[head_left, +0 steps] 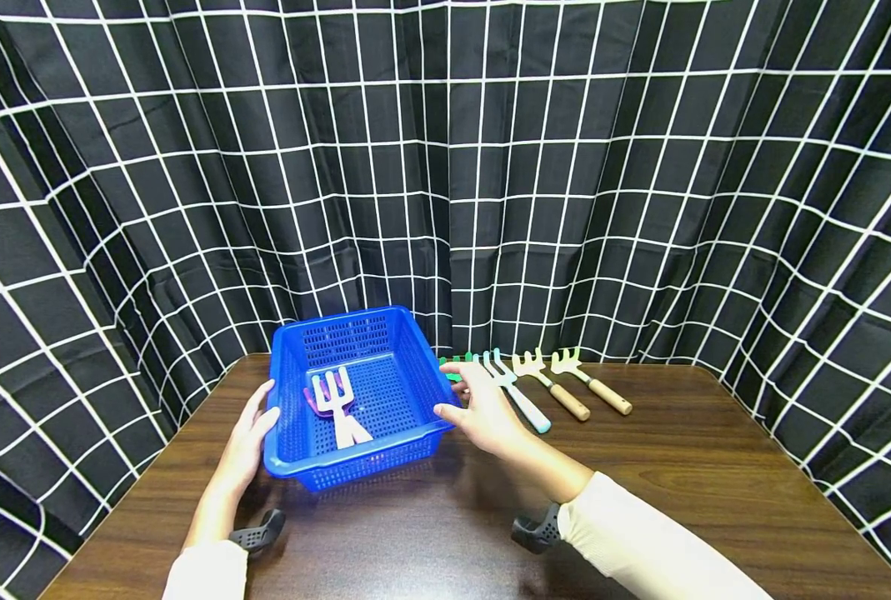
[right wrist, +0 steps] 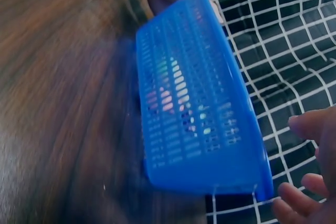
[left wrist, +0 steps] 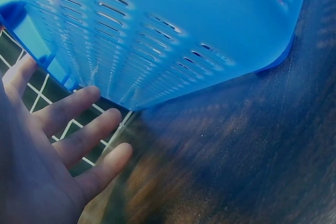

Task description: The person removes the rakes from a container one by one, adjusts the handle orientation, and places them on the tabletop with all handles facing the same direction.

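A blue perforated plastic basket [head_left: 282, 462] stands between the hands at the left of the table. Inside it lie a pale pink garden hand fork [head_left: 337, 412] and a purple one [head_left: 311, 403], partly overlapped. My left hand [head_left: 241, 442] is at the basket's left rim, thumb near the edge; its fingers [left wrist: 107, 124] spread loosely beside the slotted wall in the left wrist view. My right hand [head_left: 488, 417] is at the right rim, thumb close to the edge and fingers extended. A green hand fork [head_left: 454, 375] is partly hidden behind this hand.
Right of the basket, a light blue hand fork [head_left: 526, 408], a cream one with a wooden handle [head_left: 568, 402] and a yellow-green one [head_left: 608, 396] lie in a row on the brown wooden table [head_left: 685, 467]. A black curtain with white grid lines [head_left: 535, 167] surrounds the table.
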Tool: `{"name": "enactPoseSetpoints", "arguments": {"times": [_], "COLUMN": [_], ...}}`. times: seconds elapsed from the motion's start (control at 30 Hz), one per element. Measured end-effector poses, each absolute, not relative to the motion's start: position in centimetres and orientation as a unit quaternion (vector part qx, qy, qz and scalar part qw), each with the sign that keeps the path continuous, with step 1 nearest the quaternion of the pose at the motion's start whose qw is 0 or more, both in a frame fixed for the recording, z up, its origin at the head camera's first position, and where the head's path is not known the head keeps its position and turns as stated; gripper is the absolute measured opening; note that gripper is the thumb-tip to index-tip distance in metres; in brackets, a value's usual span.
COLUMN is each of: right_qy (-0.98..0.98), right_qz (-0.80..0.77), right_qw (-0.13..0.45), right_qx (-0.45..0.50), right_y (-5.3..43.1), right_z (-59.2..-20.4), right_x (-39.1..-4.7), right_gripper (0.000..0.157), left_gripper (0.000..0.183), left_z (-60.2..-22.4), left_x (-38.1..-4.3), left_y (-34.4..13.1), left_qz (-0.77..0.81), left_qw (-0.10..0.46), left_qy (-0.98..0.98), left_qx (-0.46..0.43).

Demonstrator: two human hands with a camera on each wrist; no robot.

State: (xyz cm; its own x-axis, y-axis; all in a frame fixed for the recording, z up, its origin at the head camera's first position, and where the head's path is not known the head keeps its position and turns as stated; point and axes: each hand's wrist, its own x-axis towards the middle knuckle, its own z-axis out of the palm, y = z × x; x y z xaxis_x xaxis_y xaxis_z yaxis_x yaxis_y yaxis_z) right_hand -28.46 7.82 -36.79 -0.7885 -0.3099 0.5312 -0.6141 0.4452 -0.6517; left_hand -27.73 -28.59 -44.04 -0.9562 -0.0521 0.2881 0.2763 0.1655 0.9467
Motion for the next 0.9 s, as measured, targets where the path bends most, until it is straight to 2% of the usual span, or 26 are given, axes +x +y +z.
{"name": "enactPoseSetpoints", "arguments": {"times": [0.37, 0.63, 0.9], "right_qy": [-0.842, -0.844, -0.849], "right_qz": [0.443, 0.428, 0.429], "right_qw": [0.134, 0.159, 0.138], "right_qx": [0.278, 0.282, 0.275], "right_y": [5.0, 3.7, 1.7], "right_z": [-35.8, -35.7, -36.2], "right_x": [-27.7, -28.1, -28.3], "right_gripper": [0.051, 0.048, 0.048], "left_gripper": [0.051, 0.051, 0.051], "left_z": [-44.1, -44.1, -44.2], "left_x": [-27.9, -28.0, -27.8], "left_y": [-28.7, -28.4, -28.6], "left_qz": [-0.644, -0.658, -0.653], "left_qw": [0.126, 0.128, 0.124], "left_qy": [-0.751, -0.737, -0.743], "left_qx": [-0.076, -0.089, -0.081]}}
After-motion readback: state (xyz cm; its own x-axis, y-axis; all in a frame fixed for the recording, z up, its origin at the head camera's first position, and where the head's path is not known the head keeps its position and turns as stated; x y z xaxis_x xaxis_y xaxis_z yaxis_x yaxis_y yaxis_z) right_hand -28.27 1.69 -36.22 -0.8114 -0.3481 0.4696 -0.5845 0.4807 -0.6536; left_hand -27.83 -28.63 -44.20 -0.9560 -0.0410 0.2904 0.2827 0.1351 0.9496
